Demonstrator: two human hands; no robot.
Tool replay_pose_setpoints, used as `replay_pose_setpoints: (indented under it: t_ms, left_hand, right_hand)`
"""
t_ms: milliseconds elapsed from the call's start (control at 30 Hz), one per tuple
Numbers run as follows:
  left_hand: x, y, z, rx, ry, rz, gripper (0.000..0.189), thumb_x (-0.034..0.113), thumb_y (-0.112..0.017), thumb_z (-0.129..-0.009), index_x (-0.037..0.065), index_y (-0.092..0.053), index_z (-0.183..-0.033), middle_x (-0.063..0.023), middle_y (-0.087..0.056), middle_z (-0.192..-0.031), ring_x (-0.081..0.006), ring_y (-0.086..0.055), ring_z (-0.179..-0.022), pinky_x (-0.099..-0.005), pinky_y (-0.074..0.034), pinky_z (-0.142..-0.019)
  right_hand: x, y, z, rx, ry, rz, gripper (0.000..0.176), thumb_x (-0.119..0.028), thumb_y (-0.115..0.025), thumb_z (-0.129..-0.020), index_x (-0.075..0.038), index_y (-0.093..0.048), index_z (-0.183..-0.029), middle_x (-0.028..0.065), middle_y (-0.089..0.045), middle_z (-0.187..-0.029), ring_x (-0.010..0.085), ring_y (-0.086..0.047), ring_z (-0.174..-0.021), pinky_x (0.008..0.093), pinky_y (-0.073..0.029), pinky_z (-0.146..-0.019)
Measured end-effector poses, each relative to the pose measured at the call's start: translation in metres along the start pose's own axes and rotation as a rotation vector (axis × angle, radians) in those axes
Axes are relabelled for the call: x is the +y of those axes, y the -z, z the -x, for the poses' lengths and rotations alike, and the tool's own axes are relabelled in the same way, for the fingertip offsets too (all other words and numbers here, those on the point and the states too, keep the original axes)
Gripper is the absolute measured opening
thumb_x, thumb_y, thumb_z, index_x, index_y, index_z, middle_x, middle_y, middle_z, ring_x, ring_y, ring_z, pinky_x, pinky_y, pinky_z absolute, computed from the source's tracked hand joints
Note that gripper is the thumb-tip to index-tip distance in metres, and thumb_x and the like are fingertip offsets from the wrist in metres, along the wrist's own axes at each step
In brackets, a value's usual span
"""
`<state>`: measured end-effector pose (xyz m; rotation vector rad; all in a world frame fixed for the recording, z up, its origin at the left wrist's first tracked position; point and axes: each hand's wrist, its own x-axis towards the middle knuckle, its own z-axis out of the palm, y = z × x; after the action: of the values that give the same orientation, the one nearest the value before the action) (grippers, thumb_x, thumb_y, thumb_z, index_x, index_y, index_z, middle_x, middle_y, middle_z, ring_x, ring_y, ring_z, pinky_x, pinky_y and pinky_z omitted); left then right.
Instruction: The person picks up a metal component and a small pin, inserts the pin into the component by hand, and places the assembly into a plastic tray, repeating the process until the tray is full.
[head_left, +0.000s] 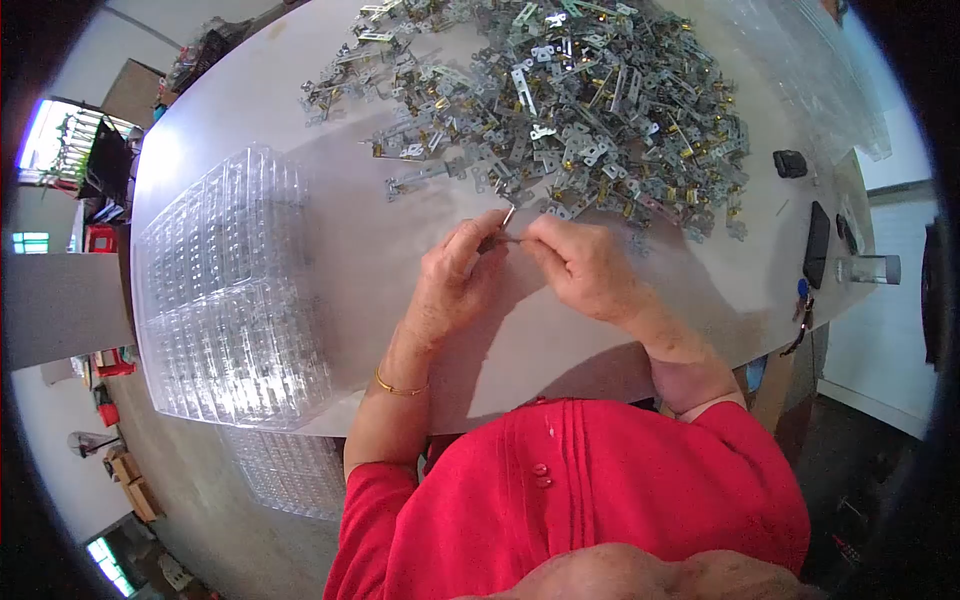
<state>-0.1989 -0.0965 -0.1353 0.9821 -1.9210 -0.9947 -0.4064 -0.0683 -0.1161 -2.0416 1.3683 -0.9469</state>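
Observation:
A large heap of small metal parts point(600, 110) with some brass-coloured bits covers the far middle of the white table point(370, 240). Just in front of the heap, my left hand point(456, 275) is closed on a small metal part point(510, 215) that sticks up past its fingertips. Close on its right, my right hand point(580, 262) pinches a thin end of metal between thumb and forefinger. Whether both hands hold the same part I cannot make out. Fingers hide most of what is held.
Clear plastic trays point(230, 300) lie at the left. At the right are a black phone point(817, 245), a small black object point(789, 164), a glass point(873, 269) and keys point(803, 312). Clear plastic sheeting point(815, 75) covers the far right edge.

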Motion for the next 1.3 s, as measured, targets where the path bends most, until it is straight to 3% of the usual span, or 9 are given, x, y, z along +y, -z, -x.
replay_pose_setpoints:
  t_ms: [133, 267, 367, 567, 667, 767, 933, 1100, 1300]
  left_hand:
    - [-0.013, 0.004, 0.005, -0.097, 0.189, 0.488, 0.037, -0.003, -0.063, -0.097, -0.001, -0.059, -0.133, -0.0084, -0.068, -0.105, -0.0179, -0.066, -0.098, -0.0338, -0.054, -0.089]
    - [-0.01, 0.004, 0.01, -0.204, 0.304, 0.876, 0.037, -0.004, -0.063, -0.097, -0.002, -0.059, -0.133, -0.0069, -0.066, -0.107, -0.0169, -0.065, -0.097, -0.0328, -0.053, -0.088]
    - [0.003, 0.008, 0.006, -0.253, 0.311, 0.958, 0.037, -0.004, -0.063, -0.096, -0.001, -0.06, -0.133, -0.0066, -0.065, -0.109, -0.0167, -0.065, -0.095, -0.0331, -0.054, -0.087]
    - [0.001, 0.004, 0.007, -0.242, 0.306, 1.093, 0.036, 0.0, -0.066, -0.094, 0.001, -0.06, -0.13, -0.0052, -0.064, -0.109, -0.0157, -0.063, -0.1, -0.0329, -0.053, -0.089]
    - [-0.01, -0.003, 0.006, -0.163, 0.177, 0.977, 0.03, 0.004, -0.067, -0.095, 0.002, -0.06, -0.124, -0.0054, -0.065, -0.109, -0.0155, -0.062, -0.102, -0.0323, -0.052, -0.09]
    - [0.0, 0.005, 0.006, -0.073, 0.078, 0.426, 0.028, 0.007, -0.069, -0.095, 0.001, -0.059, -0.12, -0.008, -0.066, -0.106, -0.0162, -0.062, -0.102, -0.0326, -0.051, -0.089]
    - [0.002, -0.001, 0.006, 0.024, 0.001, 0.053, 0.024, 0.008, -0.068, -0.094, 0.001, -0.058, -0.114, -0.0207, -0.069, -0.099, -0.0372, -0.07, -0.091, -0.0428, -0.055, -0.078]
    - [0.033, 0.014, 0.008, 0.232, 0.033, -0.006, 0.024, 0.008, -0.069, -0.093, 0.002, -0.058, -0.114, -0.0181, -0.07, -0.095, -0.0375, -0.07, -0.088, -0.0425, -0.055, -0.076]
    - [0.123, 0.088, 0.061, 0.301, -0.057, -0.234, 0.025, 0.006, -0.072, -0.092, 0.004, -0.064, -0.115, -0.0155, -0.071, -0.096, -0.0333, -0.071, -0.088, -0.0408, -0.056, -0.077]
  right_hand:
    - [0.011, -0.001, -0.005, 0.219, -0.045, -0.193, 0.01, -0.005, -0.064, -0.098, -0.006, -0.064, -0.108, 0.0105, -0.067, -0.093, 0.0236, -0.07, -0.083, 0.0335, -0.053, -0.065]
    - [0.009, -0.005, -0.007, 0.297, -0.1, -0.663, 0.009, -0.005, -0.06, -0.103, -0.005, -0.065, -0.111, 0.003, -0.067, -0.099, 0.0074, -0.063, -0.087, 0.0239, -0.052, -0.072]
    - [0.009, -0.003, -0.003, 0.139, -0.141, -0.614, 0.009, -0.006, -0.061, -0.103, -0.003, -0.065, -0.111, 0.0027, -0.067, -0.098, 0.0079, -0.064, -0.084, 0.0241, -0.052, -0.071]
    - [0.003, -0.005, -0.003, 0.215, -0.172, -0.445, 0.009, -0.007, -0.06, -0.104, -0.001, -0.066, -0.109, 0.0031, -0.068, -0.093, 0.0091, -0.064, -0.079, 0.0251, -0.053, -0.072]
    - [0.008, -0.01, -0.001, 0.272, -0.137, -0.434, 0.01, -0.006, -0.059, -0.104, -0.001, -0.065, -0.11, 0.0037, -0.068, -0.09, 0.0095, -0.064, -0.077, 0.026, -0.053, -0.072]
    - [0.01, -0.01, -0.001, 0.25, -0.15, -0.419, 0.011, -0.007, -0.058, -0.105, -0.001, -0.065, -0.11, 0.0041, -0.068, -0.093, 0.0099, -0.065, -0.079, 0.0265, -0.054, -0.072]
    - [0.013, -0.017, 0.002, 0.28, -0.103, -0.41, 0.015, -0.011, -0.052, -0.108, -0.003, -0.062, -0.115, 0.0039, -0.065, -0.093, 0.0101, -0.061, -0.074, 0.0263, -0.053, -0.07]
    - [0.004, -0.017, 0.005, 0.345, -0.041, -0.551, 0.015, -0.012, -0.051, -0.109, -0.003, -0.059, -0.118, 0.005, -0.064, -0.091, 0.01, -0.059, -0.074, 0.0251, -0.051, -0.065]
    - [0.016, -0.044, 0.018, 0.028, -0.113, -0.542, 0.013, -0.015, -0.057, -0.107, -0.004, -0.062, -0.112, 0.0027, -0.063, -0.084, 0.0093, -0.059, -0.069, 0.0259, -0.052, -0.063]
